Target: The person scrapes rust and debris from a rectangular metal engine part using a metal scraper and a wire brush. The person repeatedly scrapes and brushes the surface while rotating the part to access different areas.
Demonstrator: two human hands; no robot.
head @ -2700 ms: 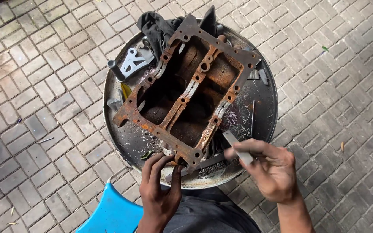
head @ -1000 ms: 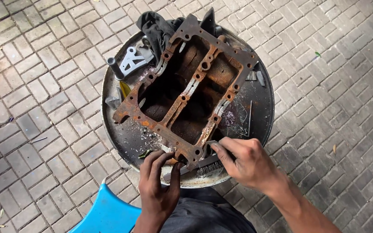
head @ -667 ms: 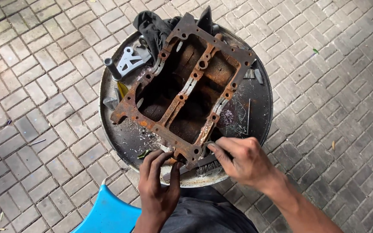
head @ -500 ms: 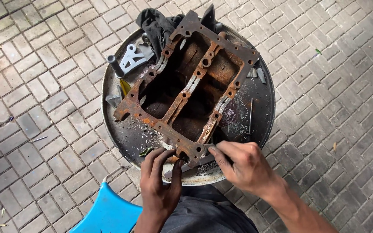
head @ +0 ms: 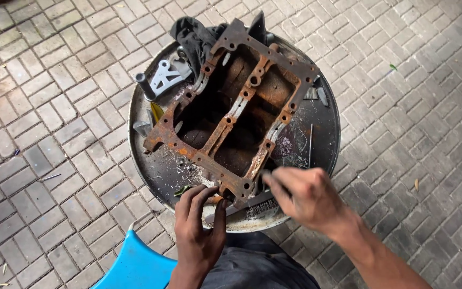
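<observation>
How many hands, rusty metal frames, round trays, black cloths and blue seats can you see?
Hands: 2, left hand, right hand
Rusty metal frame: 1
Round tray: 1
Black cloth: 1
Blue seat: 1
Total: 6

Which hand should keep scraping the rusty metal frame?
Probably the right hand: it sits by the rusty frame's near edge, fingers pinched, though what it grips is blurred. The left hand steadies the frame's corner.

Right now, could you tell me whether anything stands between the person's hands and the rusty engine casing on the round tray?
Nothing visible does. The left hand already rests its fingertips on the rusty casing's near corner, and the right hand is right at the same edge, its fingertips blurred.
</observation>
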